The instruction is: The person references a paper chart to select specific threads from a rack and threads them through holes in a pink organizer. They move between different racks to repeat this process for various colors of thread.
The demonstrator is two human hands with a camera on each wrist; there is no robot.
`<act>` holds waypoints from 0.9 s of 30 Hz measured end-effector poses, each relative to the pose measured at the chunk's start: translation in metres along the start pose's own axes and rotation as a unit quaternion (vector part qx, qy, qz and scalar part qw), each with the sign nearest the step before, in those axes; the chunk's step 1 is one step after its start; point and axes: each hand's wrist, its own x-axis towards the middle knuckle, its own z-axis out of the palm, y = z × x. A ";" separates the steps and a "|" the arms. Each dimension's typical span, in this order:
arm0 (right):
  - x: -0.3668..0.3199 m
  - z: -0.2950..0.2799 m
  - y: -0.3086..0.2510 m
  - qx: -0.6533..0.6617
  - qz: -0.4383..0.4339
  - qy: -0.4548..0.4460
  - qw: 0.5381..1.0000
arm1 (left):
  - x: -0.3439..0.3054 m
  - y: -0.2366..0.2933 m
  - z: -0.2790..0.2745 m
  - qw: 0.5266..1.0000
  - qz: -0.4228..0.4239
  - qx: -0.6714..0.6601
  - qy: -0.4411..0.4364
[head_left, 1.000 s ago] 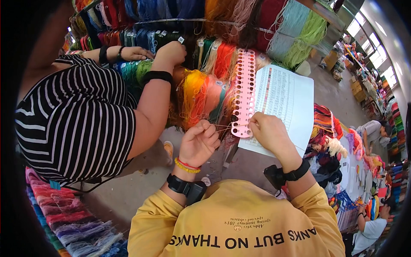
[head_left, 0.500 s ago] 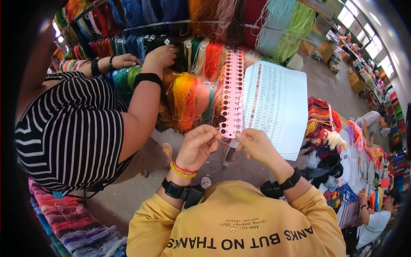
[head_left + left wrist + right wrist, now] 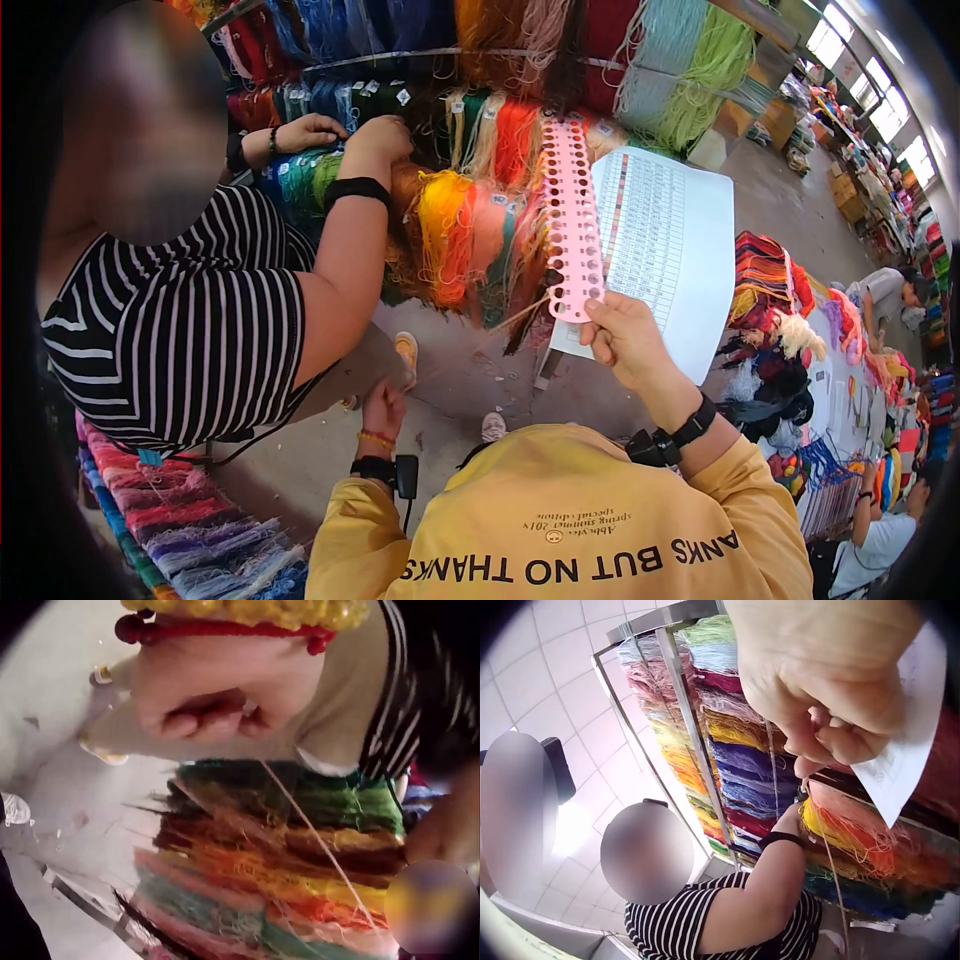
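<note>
In the head view a pink strip with rows of holes [image 3: 572,220] lies along a printed sheet [image 3: 665,240]. The right hand [image 3: 628,338] pinches the strip's lower end between thumb and fingers. The left hand [image 3: 383,408] is low and to the left, away from the strip. In the left wrist view the left hand [image 3: 225,697] has its fingers curled, and a thin pale thread [image 3: 319,836] stretches from just below it towards the lower right. The right wrist view shows a thread [image 3: 832,862] running down from the right hand [image 3: 825,712].
Coloured yarn skeins [image 3: 450,230] hang in front, with more on a rack [image 3: 380,35] behind. A person in a striped top [image 3: 190,330] stands at the left, hands at the skeins. Further yarn lies on a table [image 3: 825,400] at the right.
The left hand has left the strip's lower end and moved down and left, drawing the thread out long. The right hand stays at the strip's end.
</note>
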 end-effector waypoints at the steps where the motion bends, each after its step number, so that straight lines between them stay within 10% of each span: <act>1: 0.000 -0.001 -0.002 -0.002 -0.003 0.004 1.000 | 0.001 -0.006 -0.033 0.998 0.006 0.007 0.059; 3: 0.001 -0.005 -0.003 -0.005 -0.006 -0.004 1.000 | 0.009 -0.015 -0.090 0.980 0.042 0.079 0.178; 4: 0.000 -0.007 -0.002 -0.008 -0.003 -0.007 1.000 | 0.013 -0.024 -0.108 0.898 0.183 0.327 0.230; 6: -0.003 -0.003 -0.007 -0.031 0.005 -0.021 0.999 | 0.017 -0.037 -0.130 0.506 0.401 0.714 0.274; 7: -0.002 -0.002 -0.011 -0.041 0.004 -0.027 0.999 | -0.008 -0.026 -0.072 0.536 0.324 0.726 0.285; 9: -0.001 -0.003 -0.010 -0.070 0.012 -0.042 0.997 | -0.018 -0.012 -0.001 0.796 0.277 0.534 0.073; 11: -0.001 -0.003 -0.010 -0.097 0.019 -0.064 0.993 | -0.016 -0.015 0.053 0.853 0.229 0.459 -0.093; 16: -0.001 -0.001 -0.008 -0.150 0.026 -0.102 0.983 | -0.075 -0.014 0.216 0.885 0.087 0.265 -0.372; 27: -0.044 -0.041 -0.059 -0.313 -0.072 0.006 0.947 | -0.060 -0.029 0.240 0.931 0.036 0.181 -0.315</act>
